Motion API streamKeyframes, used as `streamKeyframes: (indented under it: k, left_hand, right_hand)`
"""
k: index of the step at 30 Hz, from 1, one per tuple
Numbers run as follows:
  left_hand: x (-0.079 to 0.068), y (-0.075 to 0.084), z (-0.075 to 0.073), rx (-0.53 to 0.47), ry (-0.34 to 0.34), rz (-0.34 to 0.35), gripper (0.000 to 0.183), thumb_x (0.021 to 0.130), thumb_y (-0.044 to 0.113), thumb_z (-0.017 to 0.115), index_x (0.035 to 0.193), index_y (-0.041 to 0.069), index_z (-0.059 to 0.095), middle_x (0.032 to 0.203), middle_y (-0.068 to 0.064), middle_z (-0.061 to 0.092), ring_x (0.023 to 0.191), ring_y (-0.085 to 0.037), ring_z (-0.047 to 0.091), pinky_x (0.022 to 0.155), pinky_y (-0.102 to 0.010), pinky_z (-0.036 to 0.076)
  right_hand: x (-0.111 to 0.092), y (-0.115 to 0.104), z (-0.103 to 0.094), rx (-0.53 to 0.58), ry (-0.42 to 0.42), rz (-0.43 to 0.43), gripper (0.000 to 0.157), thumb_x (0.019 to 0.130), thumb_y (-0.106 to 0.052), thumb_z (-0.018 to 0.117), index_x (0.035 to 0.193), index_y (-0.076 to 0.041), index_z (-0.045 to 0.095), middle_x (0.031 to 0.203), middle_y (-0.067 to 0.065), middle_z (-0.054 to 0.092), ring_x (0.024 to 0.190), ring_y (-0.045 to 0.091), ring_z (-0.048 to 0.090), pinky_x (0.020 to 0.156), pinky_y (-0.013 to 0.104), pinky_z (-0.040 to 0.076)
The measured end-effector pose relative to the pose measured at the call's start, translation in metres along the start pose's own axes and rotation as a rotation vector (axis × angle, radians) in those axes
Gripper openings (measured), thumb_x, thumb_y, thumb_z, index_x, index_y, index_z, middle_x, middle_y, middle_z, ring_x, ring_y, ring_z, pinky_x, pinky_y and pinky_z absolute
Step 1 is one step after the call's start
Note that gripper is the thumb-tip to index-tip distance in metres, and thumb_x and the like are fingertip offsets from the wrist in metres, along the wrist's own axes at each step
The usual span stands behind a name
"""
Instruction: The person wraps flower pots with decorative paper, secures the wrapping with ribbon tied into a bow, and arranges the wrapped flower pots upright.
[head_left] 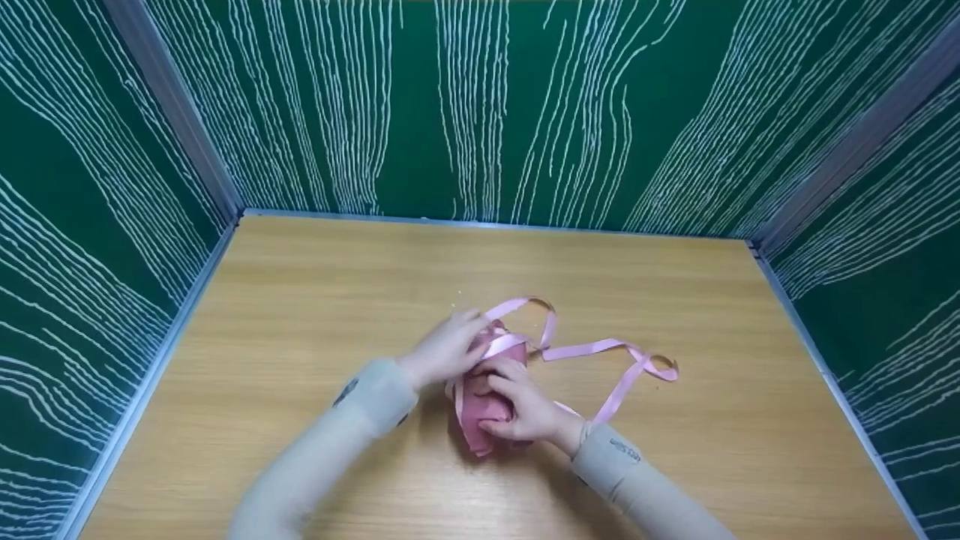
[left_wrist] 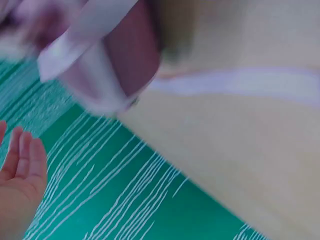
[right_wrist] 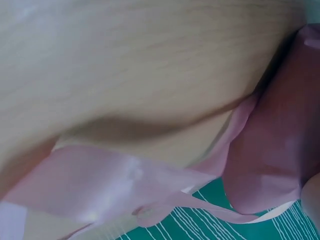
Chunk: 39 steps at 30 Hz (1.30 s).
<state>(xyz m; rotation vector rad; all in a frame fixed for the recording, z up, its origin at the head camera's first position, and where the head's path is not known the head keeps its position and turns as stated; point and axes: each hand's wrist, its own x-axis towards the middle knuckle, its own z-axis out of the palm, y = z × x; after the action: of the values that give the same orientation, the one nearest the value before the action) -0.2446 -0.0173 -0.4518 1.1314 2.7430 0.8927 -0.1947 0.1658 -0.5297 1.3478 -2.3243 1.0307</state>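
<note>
A bundle wrapped in pink paper lies in front of me on the table, with a pink satin ribbon around its upper part. My right hand grips the lower part, thumb on the near side and fingers curled over the top. At the bundle's upper left, my left hand is beside the ribbon. The left wrist view shows this hand with fingers extended and nothing in them, apart from the bundle. In the right wrist view, ribbon trails beside the pink wrap.
Long loose ribbon tails loop across the table to the right of the bundle, one passing near the right wrist. The wooden table is bounded by green walls with white wavy lines and metal edge strips.
</note>
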Motion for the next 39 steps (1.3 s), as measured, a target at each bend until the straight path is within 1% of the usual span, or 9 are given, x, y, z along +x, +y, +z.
streamKeyframes:
  k: [5, 11, 14, 19, 24, 28, 33, 36, 39]
  left_hand:
    - [-0.024, -0.005, 0.015, 0.005, 0.056, 0.039, 0.017, 0.091, 0.011, 0.058, 0.105, 0.002, 0.061, 0.101, -0.010, 0.061, 0.095, -0.025, 0.057, 0.089, -0.038, 0.049]
    - [-0.042, -0.004, 0.026, -0.003, 0.019, 0.073, 0.009, 0.090, 0.012, 0.060, 0.084, 0.006, 0.058, 0.082, -0.005, 0.058, 0.079, -0.018, 0.054, 0.076, -0.031, 0.049]
    - [-0.046, -0.002, 0.031, 0.024, -0.012, 0.075, 0.010, 0.090, 0.017, 0.062, 0.094, 0.008, 0.062, 0.090, -0.004, 0.058, 0.084, -0.017, 0.054, 0.080, -0.031, 0.050]
    - [-0.050, 0.002, 0.037, 0.064, -0.059, 0.072, 0.038, 0.088, 0.028, 0.065, 0.123, 0.014, 0.060, 0.112, -0.009, 0.050, 0.099, -0.020, 0.050, 0.087, -0.033, 0.050]
    - [-0.051, 0.004, 0.039, 0.083, -0.050, 0.137, 0.037, 0.088, 0.027, 0.065, 0.121, 0.010, 0.062, 0.128, -0.013, 0.048, 0.114, -0.027, 0.049, 0.099, -0.037, 0.046]
    - [-0.053, 0.004, 0.040, 0.100, -0.066, 0.138, 0.048, 0.085, 0.035, 0.068, 0.125, 0.010, 0.059, 0.144, -0.011, 0.044, 0.127, -0.033, 0.044, 0.105, -0.041, 0.042]
    - [-0.053, 0.004, 0.044, 0.134, -0.091, 0.127, 0.062, 0.079, 0.044, 0.073, 0.130, 0.013, 0.055, 0.146, -0.009, 0.042, 0.125, -0.032, 0.043, 0.100, -0.038, 0.046]
    - [-0.052, 0.002, 0.045, 0.161, -0.079, 0.116, 0.065, 0.074, 0.047, 0.076, 0.126, 0.014, 0.056, 0.142, -0.007, 0.044, 0.122, -0.029, 0.045, 0.099, -0.037, 0.046]
    - [-0.051, 0.001, 0.045, 0.189, -0.078, 0.114, 0.067, 0.069, 0.050, 0.077, 0.123, 0.015, 0.058, 0.140, -0.005, 0.044, 0.120, -0.028, 0.046, 0.099, -0.037, 0.046]
  right_hand:
    - [-0.003, -0.003, 0.005, -0.003, 0.046, 0.097, 0.037, 0.067, -0.030, 0.076, 0.095, -0.010, 0.063, 0.108, 0.012, 0.046, 0.105, 0.028, 0.036, 0.087, 0.044, 0.029]
    - [-0.004, -0.004, 0.002, 0.017, 0.019, 0.193, 0.052, 0.064, -0.029, 0.079, 0.102, -0.006, 0.052, 0.105, 0.007, 0.047, 0.104, 0.023, 0.036, 0.086, 0.039, 0.032]
    - [-0.006, -0.005, 0.001, 0.044, 0.020, 0.224, 0.058, 0.065, -0.028, 0.080, 0.105, -0.004, 0.046, 0.105, 0.007, 0.046, 0.105, 0.022, 0.035, 0.086, 0.036, 0.034]
    - [-0.011, -0.004, 0.001, 0.065, 0.062, 0.214, 0.071, 0.068, -0.039, 0.082, 0.110, 0.000, 0.041, 0.108, 0.010, 0.044, 0.108, 0.022, 0.035, 0.090, 0.033, 0.037]
    - [-0.013, -0.003, 0.003, 0.063, 0.135, 0.152, 0.086, 0.066, -0.064, 0.072, 0.107, 0.004, 0.041, 0.105, 0.014, 0.041, 0.104, 0.024, 0.033, 0.090, 0.034, 0.030]
    - [-0.015, 0.000, 0.002, 0.081, 0.168, 0.147, 0.092, 0.061, -0.070, 0.068, 0.107, 0.006, 0.043, 0.107, 0.018, 0.041, 0.105, 0.028, 0.034, 0.093, 0.034, 0.030]
    - [-0.023, 0.003, -0.013, 0.147, 0.052, 0.264, 0.077, 0.068, -0.056, 0.076, 0.109, 0.001, 0.046, 0.111, 0.015, 0.042, 0.108, 0.024, 0.037, 0.096, 0.032, 0.035]
    - [-0.023, 0.003, -0.026, 0.283, -0.077, 0.382, 0.063, 0.068, -0.035, 0.083, 0.111, -0.005, 0.048, 0.114, 0.010, 0.043, 0.105, 0.019, 0.040, 0.091, 0.030, 0.042]
    - [-0.020, 0.003, -0.034, 0.399, -0.174, 0.485, 0.062, 0.065, -0.023, 0.086, 0.114, -0.011, 0.049, 0.121, 0.008, 0.042, 0.106, 0.020, 0.043, 0.088, 0.032, 0.046]
